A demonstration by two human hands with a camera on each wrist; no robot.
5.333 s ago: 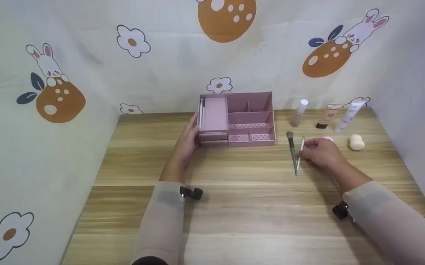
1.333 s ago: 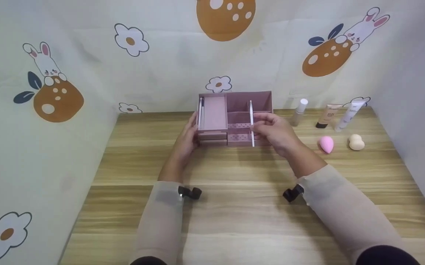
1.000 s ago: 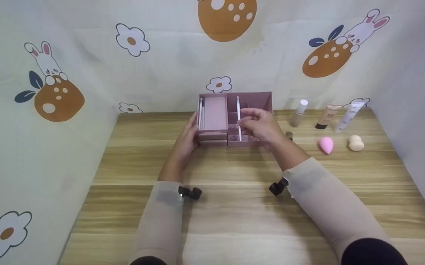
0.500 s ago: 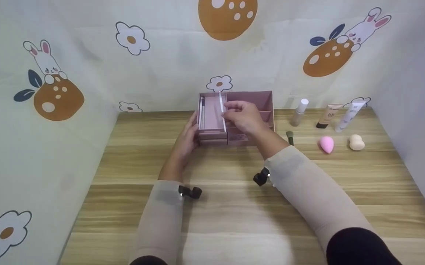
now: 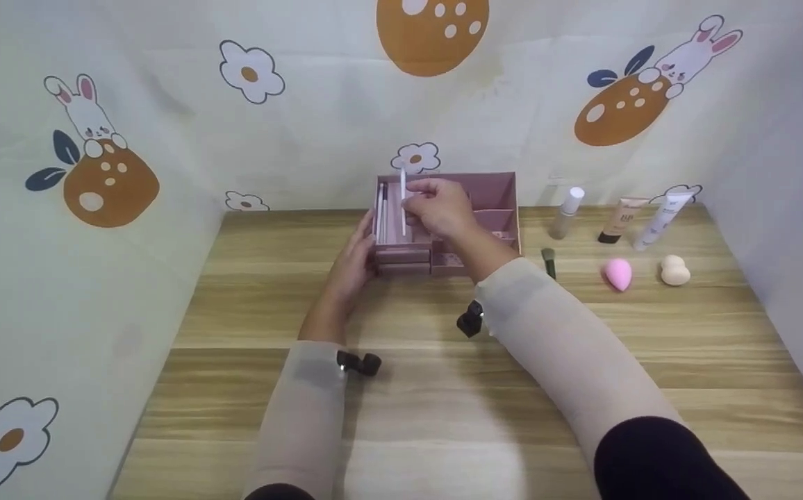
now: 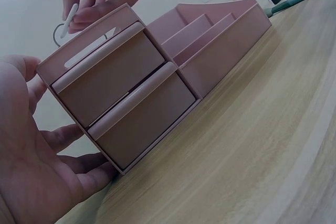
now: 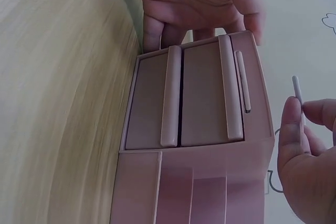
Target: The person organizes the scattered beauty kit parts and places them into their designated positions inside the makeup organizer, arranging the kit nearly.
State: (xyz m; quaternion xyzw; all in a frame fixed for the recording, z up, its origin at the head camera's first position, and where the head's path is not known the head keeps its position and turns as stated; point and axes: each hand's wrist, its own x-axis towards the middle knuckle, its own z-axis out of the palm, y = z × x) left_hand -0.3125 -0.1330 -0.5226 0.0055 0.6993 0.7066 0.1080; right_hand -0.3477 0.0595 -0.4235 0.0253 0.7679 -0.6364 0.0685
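A pink organizer (image 5: 493, 185) with a top tray, two drawers (image 6: 144, 114) and several compartments stands against the back wall. My right hand (image 5: 444, 210) pinches a slim white pen (image 5: 403, 182) between thumb and fingers, upright above the top tray. In the right wrist view the pen (image 7: 296, 86) is clear of the organizer's top. Slim sticks (image 5: 382, 215), one with a dark end, lie along the tray's left side. My left hand (image 5: 351, 269) rests against the organizer's left side, fingers spread on the wall, thumb near its top front corner in the left wrist view.
Right of the organizer stand a white-capped bottle (image 5: 567, 212), a beige tube (image 5: 622, 219) and a white tube (image 5: 662, 221). Before them lie a pink sponge (image 5: 618, 274), a cream sponge (image 5: 674, 270) and a green-handled brush (image 5: 549, 262), partly behind my right arm.
My right hand picked up the white pen from beside the brush and carried it left over the compartments to above the tray. The left hand stayed at the organizer's side.
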